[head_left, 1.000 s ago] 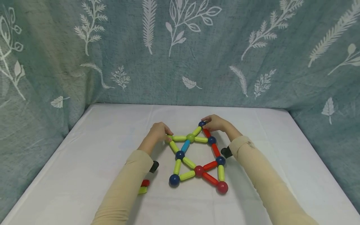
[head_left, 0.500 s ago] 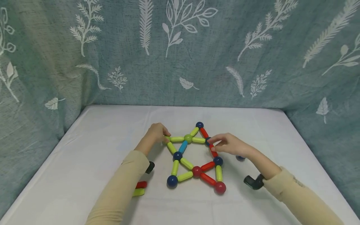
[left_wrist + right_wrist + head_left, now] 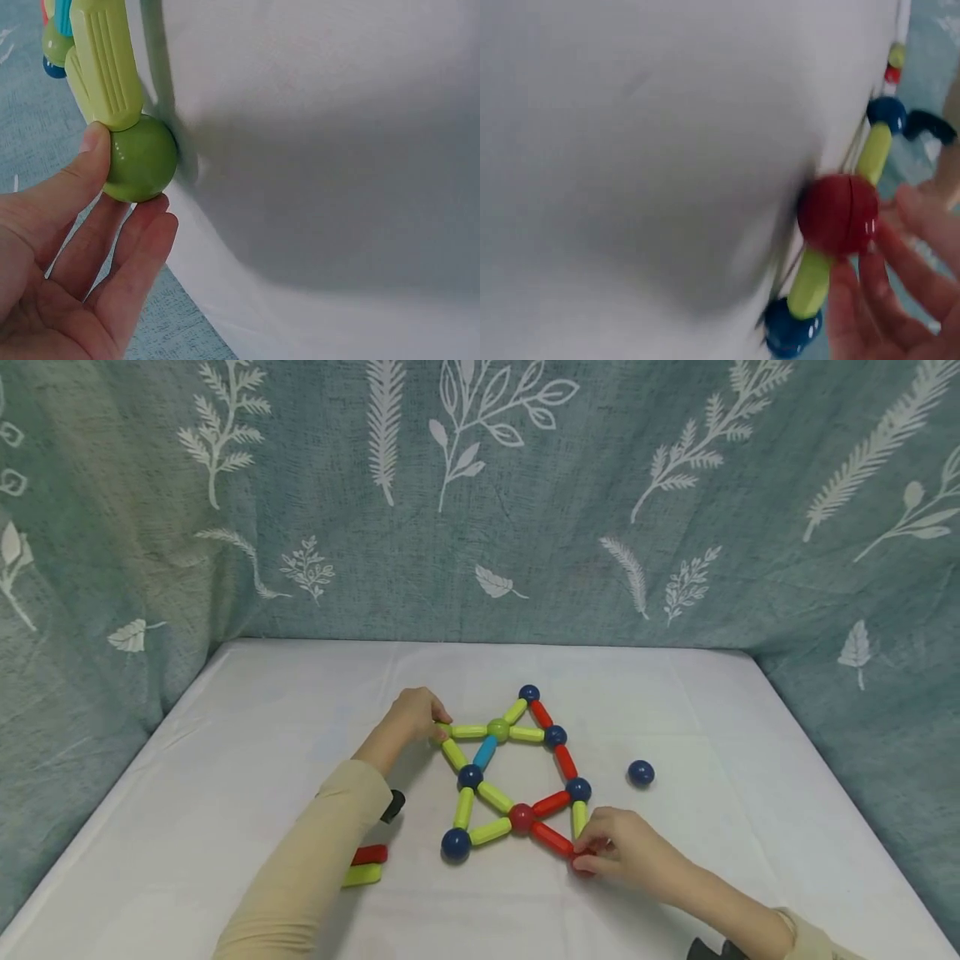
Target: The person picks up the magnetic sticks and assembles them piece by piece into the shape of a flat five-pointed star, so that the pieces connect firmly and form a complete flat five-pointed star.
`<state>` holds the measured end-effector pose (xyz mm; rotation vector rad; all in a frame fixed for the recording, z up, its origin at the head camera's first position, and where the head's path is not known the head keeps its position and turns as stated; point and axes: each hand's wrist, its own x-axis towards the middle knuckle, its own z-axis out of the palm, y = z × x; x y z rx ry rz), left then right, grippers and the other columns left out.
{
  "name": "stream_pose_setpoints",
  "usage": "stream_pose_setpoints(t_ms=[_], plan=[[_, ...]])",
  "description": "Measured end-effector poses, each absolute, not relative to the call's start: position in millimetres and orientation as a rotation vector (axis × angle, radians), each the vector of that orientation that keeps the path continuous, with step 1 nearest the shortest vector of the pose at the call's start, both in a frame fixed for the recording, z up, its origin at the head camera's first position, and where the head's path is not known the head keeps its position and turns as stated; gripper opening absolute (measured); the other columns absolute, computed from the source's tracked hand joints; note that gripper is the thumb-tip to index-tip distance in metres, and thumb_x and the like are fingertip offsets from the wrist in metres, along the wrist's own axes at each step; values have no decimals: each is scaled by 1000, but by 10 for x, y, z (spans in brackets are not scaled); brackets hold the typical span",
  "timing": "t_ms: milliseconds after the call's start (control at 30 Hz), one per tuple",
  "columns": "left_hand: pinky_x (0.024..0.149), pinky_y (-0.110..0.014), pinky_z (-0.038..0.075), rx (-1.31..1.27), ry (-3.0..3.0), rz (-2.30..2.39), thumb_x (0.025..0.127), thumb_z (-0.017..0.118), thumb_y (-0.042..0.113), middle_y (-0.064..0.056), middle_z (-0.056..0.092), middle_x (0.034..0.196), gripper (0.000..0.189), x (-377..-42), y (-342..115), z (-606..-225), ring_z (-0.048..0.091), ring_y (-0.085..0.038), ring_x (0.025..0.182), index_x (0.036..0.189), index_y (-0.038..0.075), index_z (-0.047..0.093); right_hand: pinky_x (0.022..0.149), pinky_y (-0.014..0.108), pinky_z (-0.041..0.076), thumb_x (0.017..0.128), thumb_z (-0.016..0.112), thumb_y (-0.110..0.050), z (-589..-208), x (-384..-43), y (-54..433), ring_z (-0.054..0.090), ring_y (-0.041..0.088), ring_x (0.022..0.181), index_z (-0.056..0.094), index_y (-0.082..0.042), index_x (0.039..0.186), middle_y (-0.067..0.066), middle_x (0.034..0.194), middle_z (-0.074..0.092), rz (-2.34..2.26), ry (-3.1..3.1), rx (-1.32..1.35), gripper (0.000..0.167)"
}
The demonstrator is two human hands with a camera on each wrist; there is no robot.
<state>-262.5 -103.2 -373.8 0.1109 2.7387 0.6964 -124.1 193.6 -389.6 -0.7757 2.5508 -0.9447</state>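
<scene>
On the white table lies a flat frame of magnetic balls and rods, with yellow-green, red and blue rods (image 3: 486,751) between balls. My left hand (image 3: 412,718) is at its far left corner. In the left wrist view, the thumb and fingers pinch a green ball (image 3: 142,159) with a yellow-green rod (image 3: 109,64) joined to it. My right hand (image 3: 628,850) is at the near right corner, its thumb and fingers round a red ball (image 3: 838,215). That ball is partly covered by the fingers in the head view. Yellow-green rods (image 3: 810,283) show beside it in the right wrist view.
A loose dark blue ball (image 3: 641,773) lies right of the frame. Left of it, by the left sleeve, are a red rod (image 3: 370,854) and a yellow-green rod (image 3: 362,875). A patterned curtain (image 3: 450,568) hangs behind the table's far edge.
My right hand has left the far dark blue ball and come down the right side to the near red ball, uncovering the loose blue ball. My left hand keeps its hold.
</scene>
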Motion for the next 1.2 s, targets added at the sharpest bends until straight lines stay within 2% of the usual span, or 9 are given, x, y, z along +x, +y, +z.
stream_pose_setpoints(t_ms=[200,533,667,833,1000,1200], plan=[[80,-34,47,184,2768,599,72,78,10,-6,68,89,20,-2576,-1101,-3732,59,-22,88,90,5,71,55,18,46,71,77,-12,-3923,-1221,1850,48,4,62,67,-14,73,-10,68,50,-847,2737,-692,11],[71,-34,48,354,2826,491,72,78,13,-4,65,80,20,-2209,-1337,-3747,55,-17,74,85,2,70,59,20,47,67,79,-6,-3914,-1500,1920,52,9,67,66,-11,70,-6,69,55,-814,2887,-541,14],[65,-30,47,395,2829,483,71,78,14,-3,63,76,19,-2049,-1348,-3744,53,-15,68,82,1,69,58,23,47,68,78,-4,-3899,-1636,1967,53,12,67,67,-8,72,-3,70,56,-791,2913,-511,13],[55,-26,42,407,2819,451,71,78,14,-2,55,64,20,-1849,-1237,-3726,47,-14,59,72,1,64,58,26,48,72,75,-1,-3884,-1850,2026,55,15,68,66,-3,78,3,74,61,-815,2887,-433,11],[49,-23,36,421,2804,465,69,80,15,0,48,57,27,-1606,-1063,-3717,41,-12,54,65,4,56,62,30,51,74,72,0,-3899,-2072,2069,60,22,75,67,0,84,10,82,65,-866,2877,-324,11],[45,-21,35,483,2784,479,70,79,17,0,46,54,31,-1364,-876,-3729,40,-10,49,62,5,53,70,35,52,77,71,-2,-3948,-2284,2132,62,28,86,66,2,93,17,96,65,-909,2861,-237,17]])
